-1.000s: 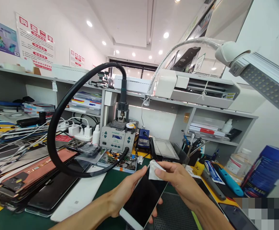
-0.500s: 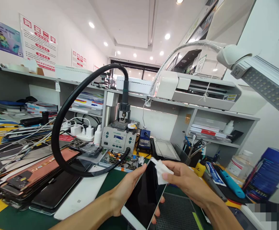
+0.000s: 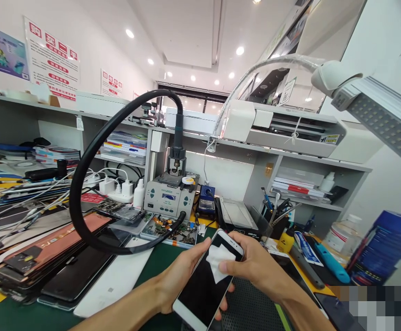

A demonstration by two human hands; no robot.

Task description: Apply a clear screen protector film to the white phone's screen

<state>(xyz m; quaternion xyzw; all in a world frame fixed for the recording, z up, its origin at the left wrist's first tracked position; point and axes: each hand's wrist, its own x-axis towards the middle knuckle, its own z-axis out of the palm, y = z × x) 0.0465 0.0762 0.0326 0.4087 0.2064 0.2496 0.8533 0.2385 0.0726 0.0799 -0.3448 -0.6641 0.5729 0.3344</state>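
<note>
My left hand [image 3: 186,269] is wrapped round a white-framed smartphone [image 3: 195,289], with the thumb along its left edge and fingertips showing at the right edge. The phone is tilted, its dark screen facing me. A crumpled white wipe [image 3: 217,261] lies on the upper part of the screen. My right hand [image 3: 247,259] is at the phone's upper right corner, its thumb pressing the wipe against the glass and its other fingers hidden behind the phone. Below the phone is a black perforated mat [image 3: 255,303].
A hot-air station [image 3: 169,197] with a looping black hose [image 3: 79,184] stands behind. Stacked phone parts [image 3: 52,243] and a white tablet-like panel [image 3: 112,280] lie left. A tray of circuit boards [image 3: 173,232] sits ahead. Bottles [image 3: 343,234] and tools stand right; a lamp [image 3: 383,110] hangs above.
My right thumb and the wipe have moved left and down from the screen's upper right edge onto the screen. The right hand now curls round the phone's upper corner.
</note>
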